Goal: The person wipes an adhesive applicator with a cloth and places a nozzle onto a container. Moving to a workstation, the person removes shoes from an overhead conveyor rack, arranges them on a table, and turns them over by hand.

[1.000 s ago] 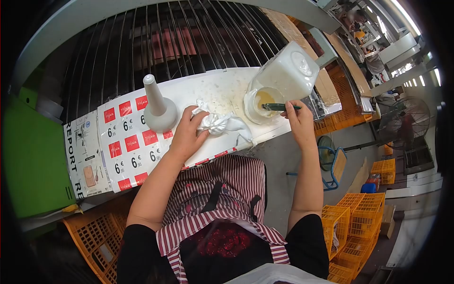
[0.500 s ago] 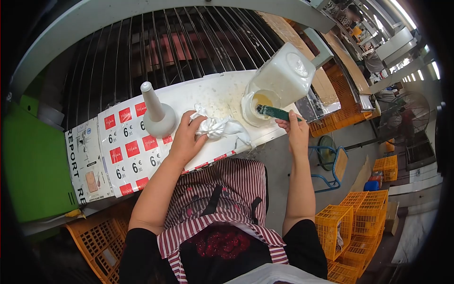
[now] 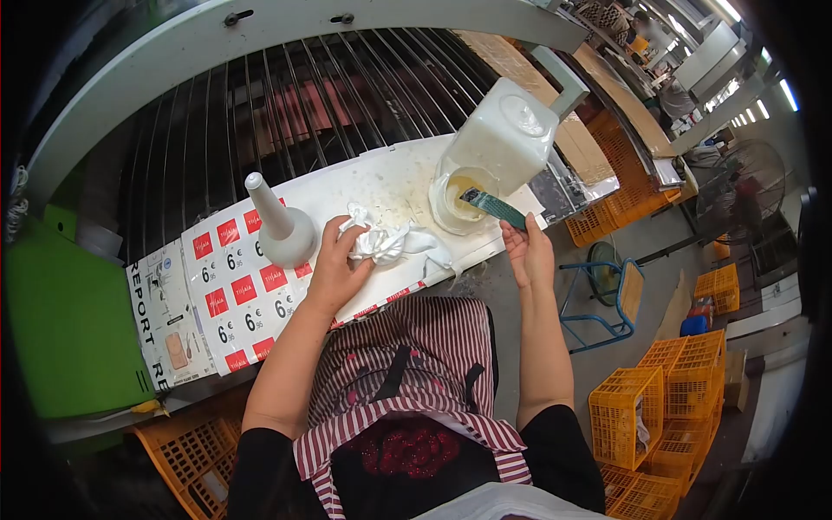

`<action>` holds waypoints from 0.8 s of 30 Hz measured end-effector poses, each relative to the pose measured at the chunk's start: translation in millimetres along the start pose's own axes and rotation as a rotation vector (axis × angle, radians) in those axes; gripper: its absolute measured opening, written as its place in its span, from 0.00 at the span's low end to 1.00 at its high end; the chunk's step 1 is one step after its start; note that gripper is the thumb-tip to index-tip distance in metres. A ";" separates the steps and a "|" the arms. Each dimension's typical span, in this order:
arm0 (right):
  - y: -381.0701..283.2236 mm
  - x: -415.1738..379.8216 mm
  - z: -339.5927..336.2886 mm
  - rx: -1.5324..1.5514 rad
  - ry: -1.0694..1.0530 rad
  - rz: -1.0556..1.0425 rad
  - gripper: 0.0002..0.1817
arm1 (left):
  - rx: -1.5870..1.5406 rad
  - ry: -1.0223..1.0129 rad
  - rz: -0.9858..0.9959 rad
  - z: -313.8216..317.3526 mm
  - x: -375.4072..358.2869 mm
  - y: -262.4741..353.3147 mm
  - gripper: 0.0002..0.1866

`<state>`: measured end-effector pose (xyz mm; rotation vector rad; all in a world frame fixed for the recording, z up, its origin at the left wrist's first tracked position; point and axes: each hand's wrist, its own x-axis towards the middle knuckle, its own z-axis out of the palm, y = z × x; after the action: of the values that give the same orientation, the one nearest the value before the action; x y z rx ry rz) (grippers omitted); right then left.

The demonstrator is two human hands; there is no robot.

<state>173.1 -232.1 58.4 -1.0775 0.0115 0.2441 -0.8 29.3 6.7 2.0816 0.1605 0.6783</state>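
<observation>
My left hand (image 3: 334, 264) rests on the sheeted work surface, its fingers and thumb curled on the left end of a crumpled white cloth (image 3: 394, 243). In my right hand (image 3: 530, 253) is the end of a green-handled brush (image 3: 498, 209), pinched between thumb and fingers. The brush slants down to the left, its dark tip inside a cut-open whitish container (image 3: 451, 215) with pale yellow liquid at the bottom. Behind that container leans a large translucent plastic jug (image 3: 503, 134). To the left of my left hand stands a white bottle with a long neck (image 3: 286, 232).
Price-printed sheets (image 3: 247, 290) cover the left of the surface. Dark metal bars (image 3: 286, 113) run behind it. A green panel (image 3: 74, 321) is at the left. Orange crates (image 3: 628, 416), a blue-framed stool (image 3: 626, 299) and a fan (image 3: 741, 195) stand at the right.
My right hand has turned and lowered slightly, with its palm showing more, and the brush handle now slopes more steeply to the right. My left hand stays at the cloth. The view has shifted a little.
</observation>
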 end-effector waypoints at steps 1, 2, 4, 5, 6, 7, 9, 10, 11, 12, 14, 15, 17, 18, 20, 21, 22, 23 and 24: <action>-0.4 -0.6 -0.6 0.004 0.000 -0.002 0.15 | -0.011 0.002 -0.003 0.1 0.0 -0.2 0.26; -0.9 -1.2 -1.1 0.033 0.015 -0.001 0.15 | -0.008 0.001 -0.001 -0.1 0.0 0.3 0.26; -2.2 -2.0 -1.4 0.067 0.028 0.000 0.15 | 0.000 -0.022 0.020 -0.9 0.0 1.6 0.26; -3.7 -1.9 -1.1 0.079 0.035 0.003 0.14 | 0.005 -0.024 0.022 -0.9 0.0 2.5 0.26; -4.7 -2.2 -0.5 0.091 0.042 0.006 0.14 | 0.005 -0.039 0.020 -0.6 -0.3 3.4 0.26; -5.8 -2.4 0.7 0.097 0.043 0.007 0.14 | 0.004 -0.055 0.018 -0.6 0.0 5.6 0.25; -8.4 -2.7 3.9 0.086 0.024 -0.016 0.16 | 0.028 -0.064 0.023 0.3 0.4 12.5 0.25; -9.8 -2.3 5.3 0.086 0.026 -0.015 0.16 | 0.045 -0.070 0.029 1.7 1.2 16.0 0.25; -11.6 -1.6 6.4 0.077 0.016 -0.027 0.16 | 0.043 -0.070 0.026 4.0 2.0 17.5 0.25; -13.5 -1.1 7.7 0.067 0.006 -0.039 0.16 | 0.053 -0.091 0.014 6.1 3.3 18.6 0.25; -17.3 -0.3 10.9 0.055 -0.002 -0.047 0.16 | 0.063 -0.107 -0.003 10.8 6.2 19.2 0.25; -18.7 0.1 12.7 0.047 -0.008 -0.058 0.17 | 0.003 -0.123 -0.022 14.9 7.1 17.8 0.25; -20.8 0.9 15.4 0.039 -0.008 -0.062 0.17 | -0.059 -0.136 -0.049 21.7 10.6 21.7 0.24; -22.1 0.3 16.4 0.034 -0.004 -0.071 0.17 | -0.071 -0.126 -0.017 26.7 13.0 25.5 0.23; -25.8 -3.2 20.8 0.009 -0.024 -0.096 0.17 | -0.060 -0.104 0.042 38.0 18.7 30.5 0.21; -28.0 -5.0 23.0 -0.011 -0.043 -0.123 0.17 | -0.064 -0.104 0.043 43.2 20.7 31.7 0.21; -29.5 -7.2 24.2 -0.013 -0.041 -0.126 0.17 | -0.065 -0.094 0.037 47.7 22.8 32.7 0.22; -30.5 -10.4 24.4 -0.062 -0.089 -0.158 0.17 | -0.066 -0.084 0.031 51.1 23.8 32.7 0.22; -31.3 -13.6 24.1 -0.111 -0.136 -0.190 0.17 | -0.070 -0.086 0.031 53.3 23.5 31.5 0.22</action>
<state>163.6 -227.7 98.9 -1.1622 -0.2277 0.1474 42.4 -19.5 18.4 2.0452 0.0555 0.6035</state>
